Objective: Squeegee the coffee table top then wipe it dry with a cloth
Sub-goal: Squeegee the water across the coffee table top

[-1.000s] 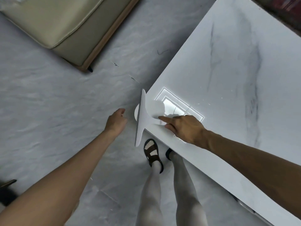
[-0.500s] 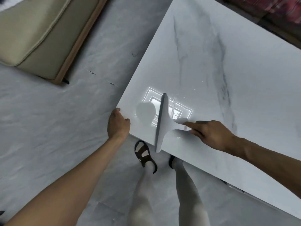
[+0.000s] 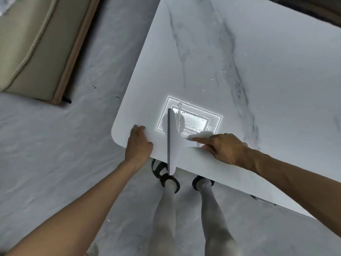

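Observation:
A white marble coffee table point(image 3: 258, 74) fills the right half of the view, its rounded near corner at lower centre. A white squeegee point(image 3: 172, 141) stands on the top near that corner, its blade running toward and away from me, its lower end past the table's near edge. My right hand point(image 3: 223, 147) grips its handle, index finger stretched along it. Streaks and small drops of water point(image 3: 193, 124) glint in a light reflection just right of the blade. My left hand point(image 3: 138, 143) lies flat on the tabletop left of the squeegee. No cloth is visible.
A beige sofa point(image 3: 36, 47) with a wooden base stands on the grey floor at upper left. My feet in dark sandals point(image 3: 166, 176) are under the table's near edge. A dark object borders the table at upper right.
The squeegee has moved from the table's corner edge rightward onto the top. My left hand has come from hanging over the floor to rest flat on the table corner.

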